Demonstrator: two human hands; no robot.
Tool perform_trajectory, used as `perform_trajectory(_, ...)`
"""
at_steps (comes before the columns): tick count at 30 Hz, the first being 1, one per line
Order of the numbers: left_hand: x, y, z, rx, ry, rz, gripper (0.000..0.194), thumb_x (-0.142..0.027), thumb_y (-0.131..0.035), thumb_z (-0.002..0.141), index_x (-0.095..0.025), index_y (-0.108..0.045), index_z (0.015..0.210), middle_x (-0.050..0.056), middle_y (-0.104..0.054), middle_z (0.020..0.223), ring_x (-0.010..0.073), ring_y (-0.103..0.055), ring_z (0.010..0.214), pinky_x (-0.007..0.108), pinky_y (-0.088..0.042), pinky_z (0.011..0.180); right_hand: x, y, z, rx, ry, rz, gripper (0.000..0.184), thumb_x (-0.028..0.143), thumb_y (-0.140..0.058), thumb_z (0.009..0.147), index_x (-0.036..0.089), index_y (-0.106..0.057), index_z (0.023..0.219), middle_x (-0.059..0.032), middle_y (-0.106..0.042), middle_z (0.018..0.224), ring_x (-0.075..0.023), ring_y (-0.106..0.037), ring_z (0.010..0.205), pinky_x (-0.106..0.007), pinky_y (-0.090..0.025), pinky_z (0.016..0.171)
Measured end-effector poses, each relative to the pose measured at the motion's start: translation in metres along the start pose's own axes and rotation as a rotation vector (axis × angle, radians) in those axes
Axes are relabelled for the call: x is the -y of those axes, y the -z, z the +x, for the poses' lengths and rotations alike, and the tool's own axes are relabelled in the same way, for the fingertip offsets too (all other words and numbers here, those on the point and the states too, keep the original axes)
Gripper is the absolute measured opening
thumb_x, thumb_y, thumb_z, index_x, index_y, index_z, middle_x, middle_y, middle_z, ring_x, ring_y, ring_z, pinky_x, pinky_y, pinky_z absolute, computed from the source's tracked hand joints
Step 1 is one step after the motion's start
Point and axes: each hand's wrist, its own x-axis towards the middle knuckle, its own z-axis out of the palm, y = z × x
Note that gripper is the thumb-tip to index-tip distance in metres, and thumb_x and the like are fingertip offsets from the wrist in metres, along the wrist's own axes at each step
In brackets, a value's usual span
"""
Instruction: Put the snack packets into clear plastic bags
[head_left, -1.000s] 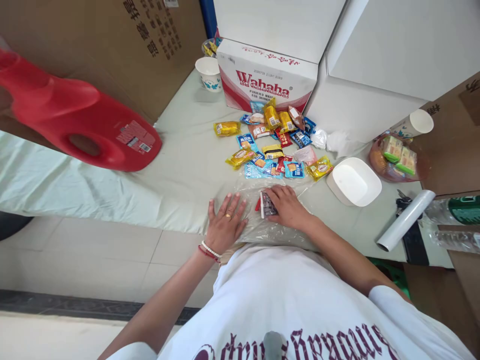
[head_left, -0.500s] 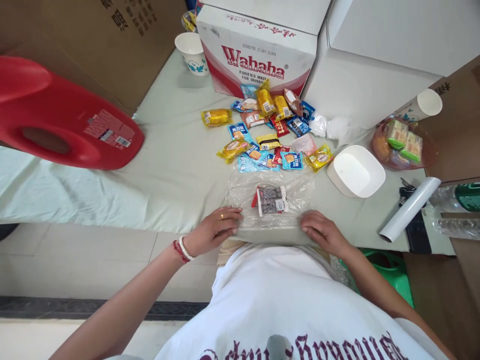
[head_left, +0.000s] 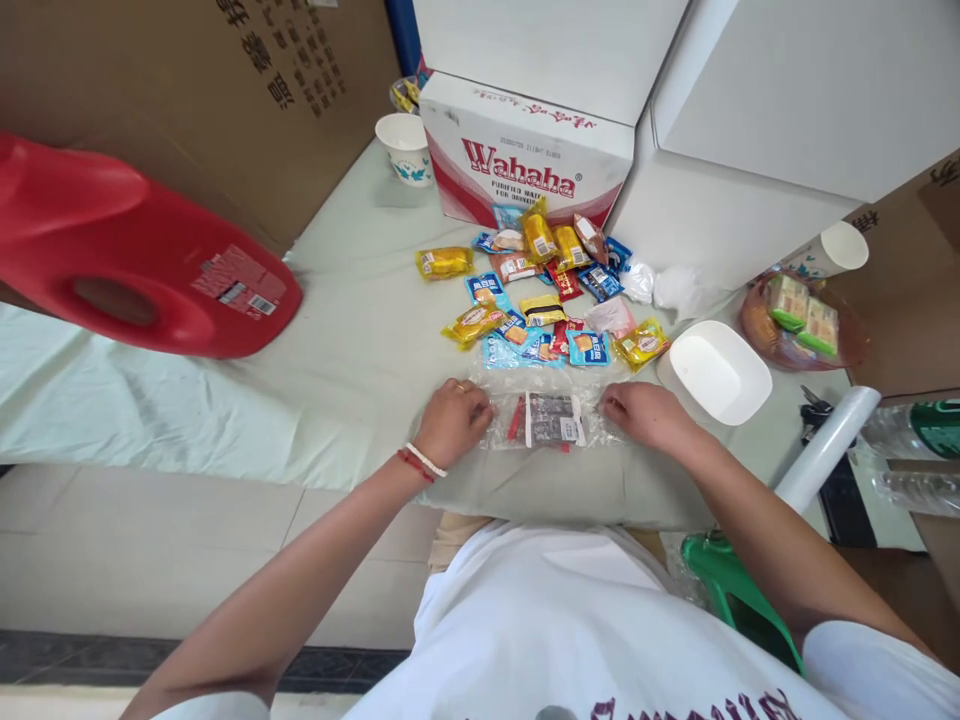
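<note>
A sheet of clear plastic film (head_left: 594, 428) lies near the table's front edge, its near side folded up over a small dark-and-white packet (head_left: 553, 418). A bit of red packet (head_left: 516, 418) pokes out beside it. My left hand (head_left: 452, 420), with a ring and bracelets, is closed with its fingertips pinching the film's left edge. On the opposite side, my right hand (head_left: 651, 414) has curled fingers pinching the film's right edge. Just beyond the film lies a pile of wrapped snacks (head_left: 541, 310) in yellow, blue and red.
A white bowl (head_left: 724, 372) stands right of the snacks, near a reddish clear bowl (head_left: 851, 340) of packets. A white roll (head_left: 829, 445) lies at the right. The Wahaha box (head_left: 525, 150) and a paper cup (head_left: 405, 150) stand behind; a big red jug (head_left: 172, 270) is at the left.
Both hands have moved away from my body, carrying the film's near edge up and over the dark packet. Fingers are now curled tighter. The camera view has tilted slightly.
</note>
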Motion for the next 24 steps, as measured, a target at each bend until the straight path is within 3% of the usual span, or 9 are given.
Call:
perform_trajectory(2,-0.001,-0.007,-0.002,-0.029,0.033,0.042,0.024,-0.032,-0.058,0.091,-0.02,-0.064,0.072,0.009,-0.065,0.081,0.0254,-0.055,0.084,0.041,-0.046,0.081,0.017,0.011,0.014,-0.121,0.043,-0.041,0.028,0.037,-0.051,0.1,0.02,-0.072,0.105,-0.0124,-0.071,0.1,-0.0278,-0.061,0.094,-0.033,-0.042,0.071)
perform_trajectory(4,-0.003,-0.011,-0.005,-0.073,0.07,0.049,0.024,-0.033,-0.06,0.09,-0.021,-0.064,0.071,0.01,-0.064,0.083,0.0263,-0.055,0.086,0.042,-0.047,0.082,0.036,0.018,0.034,-0.199,0.186,-0.05,0.028,0.034,-0.051,0.101,0.02,-0.071,0.114,-0.014,-0.068,0.109,-0.0306,-0.056,0.107,-0.038,-0.045,0.083)
perform_trajectory(7,-0.004,-0.015,-0.008,-0.177,0.13,0.036,0.017,-0.035,-0.065,0.087,-0.02,-0.067,0.08,0.012,-0.064,0.094,0.0291,-0.055,0.094,0.045,-0.048,0.088,0.06,0.017,0.068,-0.175,0.358,-0.089,0.028,0.032,-0.06,0.096,0.019,-0.07,0.119,-0.014,-0.067,0.114,-0.0336,-0.05,0.117,-0.043,-0.043,0.094)
perform_trajectory(9,-0.003,-0.019,-0.009,-0.273,0.167,0.027,0.027,-0.036,-0.069,0.084,-0.018,-0.067,0.105,0.014,-0.063,0.111,0.032,-0.056,0.106,0.048,-0.048,0.095,0.069,0.012,0.087,-0.15,0.355,-0.127,0.032,0.034,-0.068,0.092,0.018,-0.069,0.119,-0.0148,-0.068,0.113,-0.0353,-0.05,0.116,-0.045,-0.043,0.093)
perform_trajectory(12,-0.002,-0.024,-0.009,-0.347,0.21,0.011,0.067,-0.038,-0.071,0.082,-0.016,-0.047,0.142,0.018,-0.059,0.13,0.035,-0.055,0.12,0.049,-0.047,0.101,0.071,0.004,0.102,-0.153,0.271,-0.151,0.033,0.036,-0.073,0.088,0.019,-0.068,0.115,-0.0144,-0.071,0.109,-0.0348,-0.054,0.111,-0.044,-0.043,0.09)
perform_trajectory(15,-0.002,-0.024,-0.005,-0.31,0.283,-0.026,0.08,-0.037,-0.07,0.082,-0.015,-0.035,0.151,0.016,-0.066,0.12,0.0344,-0.061,0.113,0.047,-0.048,0.094,0.067,-0.001,0.106,-0.165,0.179,-0.142,0.037,0.039,-0.073,0.087,0.017,-0.066,0.116,-0.0147,-0.073,0.102,-0.0346,-0.057,0.105,-0.043,-0.043,0.087)
perform_trajectory(17,-0.004,-0.02,0.0,-0.259,0.343,-0.051,0.076,-0.035,-0.071,0.081,-0.015,-0.04,0.147,0.011,-0.07,0.104,0.0328,-0.064,0.104,0.045,-0.047,0.089,0.064,-0.002,0.107,-0.119,0.149,-0.1,0.028,0.035,-0.07,0.088,0.017,-0.068,0.109,-0.0128,-0.073,0.095,-0.0317,-0.059,0.099,-0.04,-0.042,0.086)
perform_trajectory(20,-0.006,-0.014,0.005,-0.161,0.386,-0.055,0.049,-0.032,-0.07,0.081,-0.018,-0.058,0.126,0.006,-0.071,0.087,0.0312,-0.065,0.096,0.043,-0.046,0.083,0.06,-0.001,0.104,-0.05,0.202,-0.006,0.009,0.024,-0.063,0.089,0.019,-0.07,0.091,-0.0085,-0.071,0.09,-0.0267,-0.058,0.096,-0.036,-0.04,0.085)
perform_trajectory(24,-0.008,-0.009,0.005,-0.121,0.361,-0.055,0.01,-0.031,-0.069,0.081,-0.023,-0.064,0.085,0.005,-0.069,0.077,0.0293,-0.062,0.091,0.041,-0.044,0.08,0.057,0.011,0.084,-0.178,0.427,0.05,0.008,0.021,-0.061,0.089,0.019,-0.068,0.091,-0.0098,-0.066,0.109,-0.0265,-0.054,0.104,-0.035,-0.039,0.087)
